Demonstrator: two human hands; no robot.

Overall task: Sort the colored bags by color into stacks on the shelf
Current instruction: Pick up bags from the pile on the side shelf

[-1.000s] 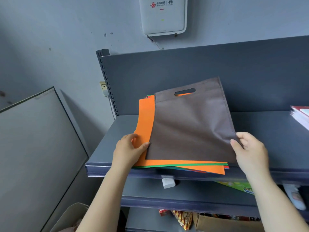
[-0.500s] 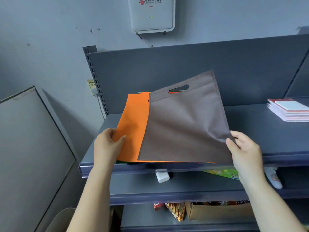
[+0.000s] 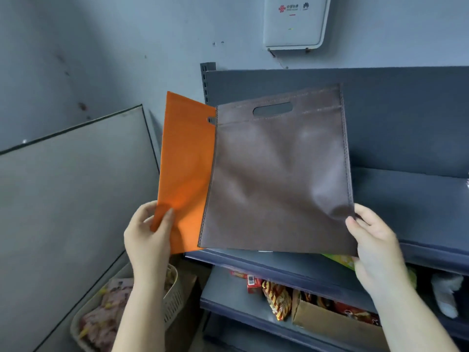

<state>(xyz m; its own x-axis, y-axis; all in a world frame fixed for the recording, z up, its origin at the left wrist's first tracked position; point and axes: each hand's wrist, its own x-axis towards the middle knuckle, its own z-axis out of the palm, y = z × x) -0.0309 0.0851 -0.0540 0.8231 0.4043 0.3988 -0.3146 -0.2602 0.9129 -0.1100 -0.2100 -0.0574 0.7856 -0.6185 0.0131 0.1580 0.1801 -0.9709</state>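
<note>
Brown bag (image 3: 276, 179) hangs flat in the air, pinched at its lower corner by the right hand (image 3: 373, 240). The left hand (image 3: 147, 235) pinches the orange bag (image 3: 186, 174) beside and partly behind it. The dark shelf (image 3: 411, 199) lies beyond both hands.

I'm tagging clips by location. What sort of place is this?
Probably a small shop or its stockroom: metal retail shelving, snack packets beside a cardboard box on a lower shelf, and a wall-mounted router.
</note>
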